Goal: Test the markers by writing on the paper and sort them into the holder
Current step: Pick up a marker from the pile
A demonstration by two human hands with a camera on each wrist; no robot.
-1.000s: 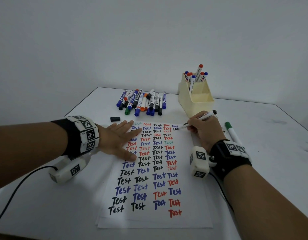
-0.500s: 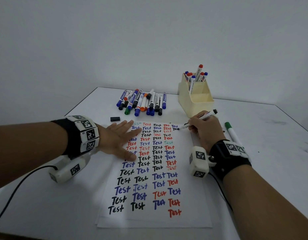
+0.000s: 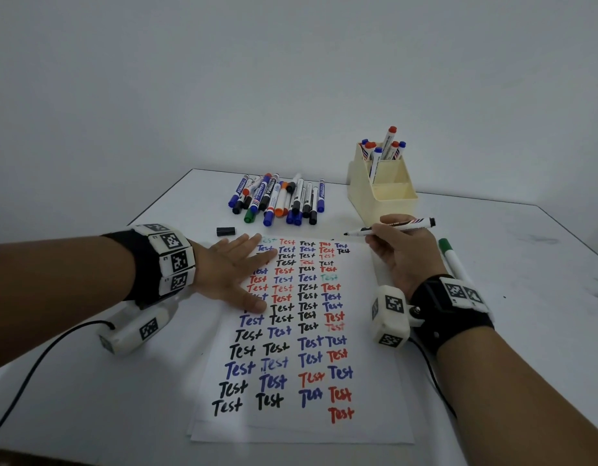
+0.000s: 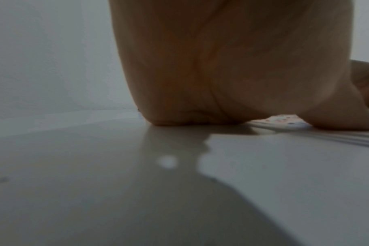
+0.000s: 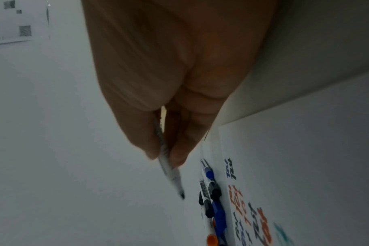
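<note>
A person's right hand (image 3: 405,253) pinches an uncapped black marker (image 3: 391,226) between thumb and fingertips, the barrel lying nearly level and its tip pointing left, lifted just above the top right corner of the paper (image 3: 304,425). The right wrist view shows the fingers (image 5: 179,149) curled close round the barrel, the black tip clear of them. The left hand (image 3: 233,267) lies flat on the paper's upper left part, fingers straight and slightly spread, palm down across rows of "Test" written in black, blue, red and one green. Behind the sheet a pile of capped markers (image 3: 280,200) lies on the white table (image 3: 89,398), with a loose black cap (image 3: 225,231) just left of the paper's top edge. The cream holder (image 3: 381,193) stands at the far right, several red- and blue-capped markers upright in its rear compartment. A green marker (image 3: 453,260) lies beside the right wrist.
</note>
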